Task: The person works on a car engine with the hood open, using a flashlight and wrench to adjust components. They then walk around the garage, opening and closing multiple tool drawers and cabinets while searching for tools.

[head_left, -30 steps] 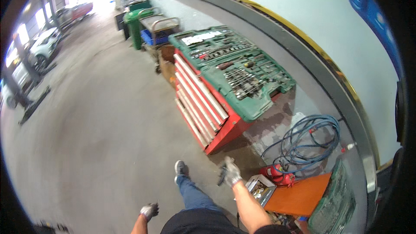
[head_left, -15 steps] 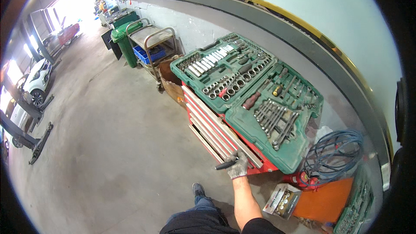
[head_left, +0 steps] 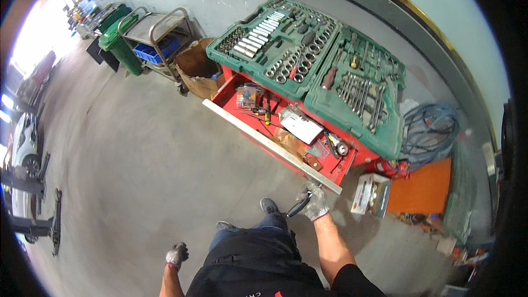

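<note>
My right hand (head_left: 312,201), in a grey work glove, is closed round a black-handled tool (head_left: 298,207), whose working end is hidden by the hand. That hand is at the front edge of the pulled-out red drawer (head_left: 225,98), near its right end. Inside the drawer lie a clear box of small parts (head_left: 247,97), a yellow-and-black screwdriver (head_left: 268,111), a white packet (head_left: 301,125), pliers (head_left: 331,144) and a small round gauge (head_left: 342,148). My gloved left hand (head_left: 177,254) hangs low at my left side, fingers curled in, apart from everything.
An open green socket set case (head_left: 313,91) with wrenches covers the cabinet top. To its left are a cardboard box (head_left: 201,82), a metal trolley (head_left: 157,30) and a green bin (head_left: 122,49). A blue hose coil (head_left: 432,132) and a small box (head_left: 371,193) lie on the right.
The top drawer has come open toward me, with my right hand at its front edge. My left hand has come into view. The view has shifted over the cabinet.
</note>
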The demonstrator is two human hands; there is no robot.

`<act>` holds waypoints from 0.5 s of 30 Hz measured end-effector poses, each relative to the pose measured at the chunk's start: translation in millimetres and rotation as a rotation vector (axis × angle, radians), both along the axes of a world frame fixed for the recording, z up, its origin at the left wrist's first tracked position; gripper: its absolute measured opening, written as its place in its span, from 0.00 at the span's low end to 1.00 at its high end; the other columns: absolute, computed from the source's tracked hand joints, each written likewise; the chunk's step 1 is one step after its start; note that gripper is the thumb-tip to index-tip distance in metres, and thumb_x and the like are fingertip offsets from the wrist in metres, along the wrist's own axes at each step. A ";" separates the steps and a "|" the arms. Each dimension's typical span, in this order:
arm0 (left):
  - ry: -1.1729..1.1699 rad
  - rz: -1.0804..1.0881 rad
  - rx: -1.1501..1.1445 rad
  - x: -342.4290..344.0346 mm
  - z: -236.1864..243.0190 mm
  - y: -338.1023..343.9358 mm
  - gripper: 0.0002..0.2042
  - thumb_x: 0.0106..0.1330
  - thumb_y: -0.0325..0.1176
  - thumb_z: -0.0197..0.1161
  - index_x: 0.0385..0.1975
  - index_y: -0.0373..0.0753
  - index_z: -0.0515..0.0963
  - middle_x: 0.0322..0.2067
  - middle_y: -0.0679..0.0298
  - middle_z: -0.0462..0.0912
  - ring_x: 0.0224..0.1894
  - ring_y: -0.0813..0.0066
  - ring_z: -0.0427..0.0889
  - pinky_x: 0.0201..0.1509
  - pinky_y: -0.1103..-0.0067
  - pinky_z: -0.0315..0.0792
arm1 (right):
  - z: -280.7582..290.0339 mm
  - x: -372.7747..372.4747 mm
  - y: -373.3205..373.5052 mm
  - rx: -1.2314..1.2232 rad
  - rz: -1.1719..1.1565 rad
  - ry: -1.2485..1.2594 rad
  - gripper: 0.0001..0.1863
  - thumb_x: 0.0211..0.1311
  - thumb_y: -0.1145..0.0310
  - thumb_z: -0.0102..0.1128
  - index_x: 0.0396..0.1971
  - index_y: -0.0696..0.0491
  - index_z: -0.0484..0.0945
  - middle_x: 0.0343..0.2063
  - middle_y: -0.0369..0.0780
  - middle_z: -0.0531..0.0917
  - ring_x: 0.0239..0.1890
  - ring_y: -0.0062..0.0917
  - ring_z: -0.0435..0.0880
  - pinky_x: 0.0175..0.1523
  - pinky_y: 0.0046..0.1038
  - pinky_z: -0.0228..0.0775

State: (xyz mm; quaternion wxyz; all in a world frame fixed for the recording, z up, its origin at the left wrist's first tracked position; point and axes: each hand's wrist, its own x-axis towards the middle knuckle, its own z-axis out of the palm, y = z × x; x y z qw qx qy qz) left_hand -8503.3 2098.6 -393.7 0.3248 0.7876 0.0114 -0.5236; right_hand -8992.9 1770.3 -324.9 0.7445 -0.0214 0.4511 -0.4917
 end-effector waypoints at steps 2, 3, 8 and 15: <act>-0.021 -0.025 0.006 40.9 5.8 -17.0 0.15 0.66 0.41 0.62 0.46 0.39 0.76 0.31 0.62 0.81 0.27 0.69 0.80 0.31 0.72 0.78 | 6.8 18.4 24.7 0.063 -0.044 -0.061 0.04 0.65 0.68 0.59 0.31 0.49 0.74 0.21 0.35 0.74 0.18 0.24 0.73 0.27 0.31 0.71; -0.019 -0.027 0.013 54.5 4.4 -24.2 0.14 0.66 0.41 0.62 0.46 0.39 0.77 0.32 0.62 0.81 0.27 0.69 0.80 0.31 0.73 0.77 | 11.0 21.5 36.8 0.092 -0.074 -0.081 0.04 0.65 0.67 0.59 0.31 0.49 0.74 0.21 0.35 0.74 0.18 0.24 0.73 0.27 0.32 0.71; -0.003 -0.087 0.023 119.5 -12.3 -3.7 0.11 0.67 0.39 0.60 0.43 0.40 0.76 0.29 0.63 0.80 0.24 0.71 0.77 0.26 0.74 0.74 | 19.1 50.8 75.3 0.093 -0.130 0.072 0.06 0.66 0.66 0.58 0.29 0.48 0.74 0.18 0.34 0.72 0.16 0.23 0.72 0.27 0.30 0.70; 0.057 -0.239 0.159 156.4 -44.6 69.3 0.14 0.65 0.43 0.63 0.41 0.40 0.76 0.29 0.59 0.81 0.25 0.65 0.80 0.27 0.68 0.78 | 18.1 80.3 101.4 0.047 -0.247 0.078 0.07 0.65 0.65 0.62 0.28 0.47 0.75 0.19 0.32 0.73 0.16 0.21 0.71 0.24 0.27 0.67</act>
